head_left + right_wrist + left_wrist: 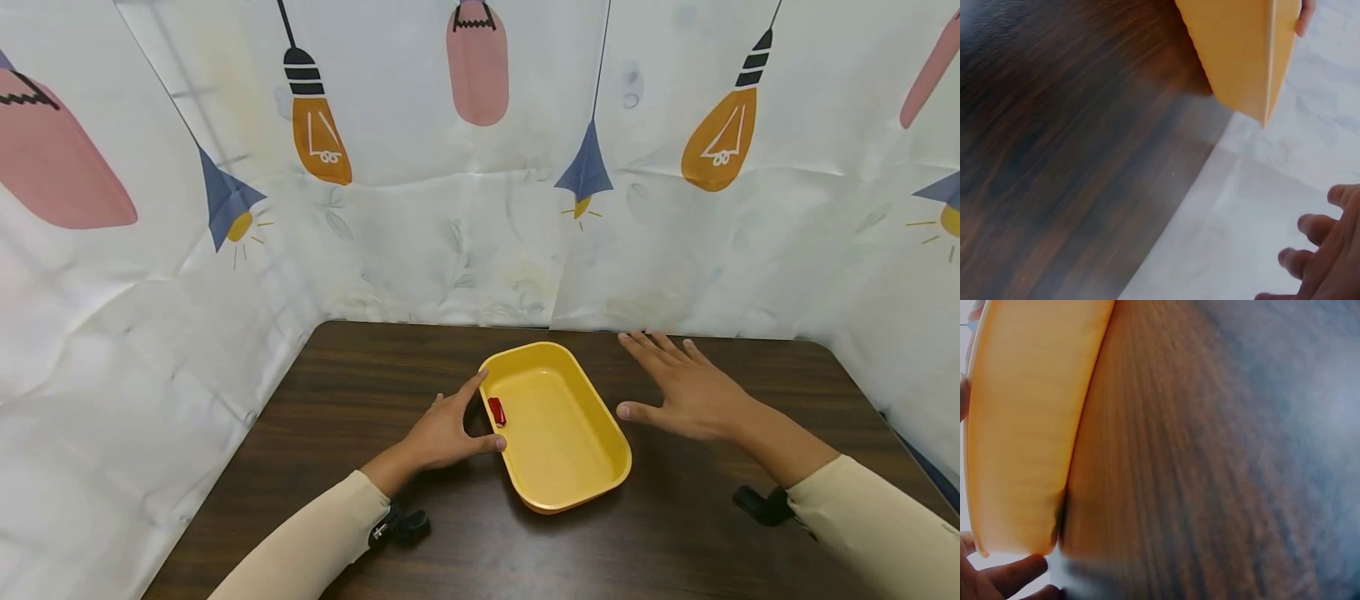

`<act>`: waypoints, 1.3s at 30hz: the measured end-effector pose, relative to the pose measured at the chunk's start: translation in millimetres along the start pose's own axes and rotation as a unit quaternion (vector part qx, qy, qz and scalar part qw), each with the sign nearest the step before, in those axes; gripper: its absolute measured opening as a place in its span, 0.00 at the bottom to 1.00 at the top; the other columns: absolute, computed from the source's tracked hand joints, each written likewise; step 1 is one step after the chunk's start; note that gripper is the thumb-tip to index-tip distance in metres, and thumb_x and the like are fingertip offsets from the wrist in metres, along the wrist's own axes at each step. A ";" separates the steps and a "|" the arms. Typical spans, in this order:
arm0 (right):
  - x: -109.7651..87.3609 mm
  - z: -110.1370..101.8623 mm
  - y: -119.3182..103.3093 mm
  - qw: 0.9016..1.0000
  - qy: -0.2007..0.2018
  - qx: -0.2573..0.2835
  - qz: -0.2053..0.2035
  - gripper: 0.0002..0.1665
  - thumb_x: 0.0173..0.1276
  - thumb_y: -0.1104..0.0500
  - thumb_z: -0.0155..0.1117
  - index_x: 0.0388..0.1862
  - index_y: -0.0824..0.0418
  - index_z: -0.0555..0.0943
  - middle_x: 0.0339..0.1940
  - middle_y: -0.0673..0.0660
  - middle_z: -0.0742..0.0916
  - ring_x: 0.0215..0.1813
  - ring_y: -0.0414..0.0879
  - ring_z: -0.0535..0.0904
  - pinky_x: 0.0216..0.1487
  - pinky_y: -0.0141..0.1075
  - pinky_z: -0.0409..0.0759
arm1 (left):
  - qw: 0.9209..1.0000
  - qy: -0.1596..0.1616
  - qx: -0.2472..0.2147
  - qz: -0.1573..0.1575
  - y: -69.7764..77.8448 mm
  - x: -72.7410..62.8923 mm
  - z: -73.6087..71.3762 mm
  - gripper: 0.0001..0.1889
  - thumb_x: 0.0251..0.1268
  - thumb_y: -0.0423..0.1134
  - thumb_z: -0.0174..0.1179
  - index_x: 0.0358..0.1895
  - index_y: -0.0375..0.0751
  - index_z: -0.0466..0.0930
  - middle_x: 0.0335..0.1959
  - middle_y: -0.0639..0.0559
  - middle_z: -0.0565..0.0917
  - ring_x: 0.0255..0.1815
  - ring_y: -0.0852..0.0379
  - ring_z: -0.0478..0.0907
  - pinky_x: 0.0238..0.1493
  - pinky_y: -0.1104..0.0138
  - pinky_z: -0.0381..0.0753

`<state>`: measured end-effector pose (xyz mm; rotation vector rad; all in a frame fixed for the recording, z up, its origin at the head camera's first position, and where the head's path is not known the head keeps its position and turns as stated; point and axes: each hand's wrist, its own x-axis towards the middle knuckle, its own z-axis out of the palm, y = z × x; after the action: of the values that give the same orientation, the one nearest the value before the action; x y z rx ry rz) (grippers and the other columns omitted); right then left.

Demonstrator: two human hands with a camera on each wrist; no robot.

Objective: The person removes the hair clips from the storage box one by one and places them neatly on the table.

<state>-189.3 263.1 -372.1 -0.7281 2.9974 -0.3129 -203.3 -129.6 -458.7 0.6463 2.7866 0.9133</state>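
Note:
A yellow rectangular tray [562,425] with rounded corners lies at a slant on the table. Inside it, against the left wall, is a small shiny red object [497,412] with a silvery end, too small to tell its kind. My left hand [442,433] is at the tray's left rim, thumb and index finger spread apart with their tips right at the edge. Its fingertips [1022,572] also show beside the tray's end in the left wrist view. To the right of the tray, my right hand [693,400] is spread, apart from it and holding nothing.
The dark wood-grain table [375,358] runs back to a white sheet [450,250] printed with hanging lamps, which also covers the left side. A black strap mount [401,527] is at the left wrist and another black mount [763,506] at the right.

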 end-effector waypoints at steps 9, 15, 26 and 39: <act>22.8 -2.3 -14.0 0.999 -0.006 0.019 -0.028 0.61 0.67 0.21 0.55 0.87 0.48 0.46 0.84 0.60 0.58 0.82 0.64 0.49 0.76 0.65 0.46 | 1.000 -0.006 -0.011 0.005 0.7 -2.1 -0.4 0.61 0.54 0.73 0.68 0.85 0.62 0.40 0.75 0.47 0.70 0.75 0.45 0.66 0.77 0.38 0.40; 38.3 -5.4 -25.5 0.999 -0.016 0.037 -0.033 0.63 0.62 0.16 0.53 0.86 0.47 0.51 0.82 0.61 0.62 0.80 0.65 0.57 0.72 0.67 0.57 | 1.000 -0.009 -0.017 0.003 1.5 -2.5 -1.2 0.60 0.55 0.73 0.68 0.85 0.62 0.40 0.74 0.47 0.71 0.75 0.42 0.66 0.76 0.37 0.39; 64.2 -6.4 -42.5 0.997 -0.039 0.061 -0.039 0.66 0.57 0.14 0.54 0.85 0.48 0.54 0.81 0.56 0.65 0.75 0.60 0.67 0.69 0.61 0.68 | 1.000 -0.017 -0.017 -0.001 -1.0 -2.5 0.0 0.61 0.55 0.73 0.67 0.85 0.63 0.37 0.74 0.48 0.72 0.76 0.44 0.65 0.76 0.36 0.38; 90.2 -2.1 -57.7 0.993 -0.061 0.089 -0.053 0.65 0.60 0.15 0.54 0.84 0.52 0.57 0.79 0.56 0.69 0.76 0.57 0.67 0.72 0.58 0.66 | 0.999 -0.011 -0.031 -0.003 0.1 -2.8 0.5 0.61 0.55 0.73 0.67 0.85 0.64 0.35 0.73 0.49 0.73 0.76 0.45 0.64 0.75 0.35 0.36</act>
<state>-243.7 172.0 -357.6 -0.8552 2.7782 -0.5140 -200.6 -130.5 -459.0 0.6355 2.7276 0.9809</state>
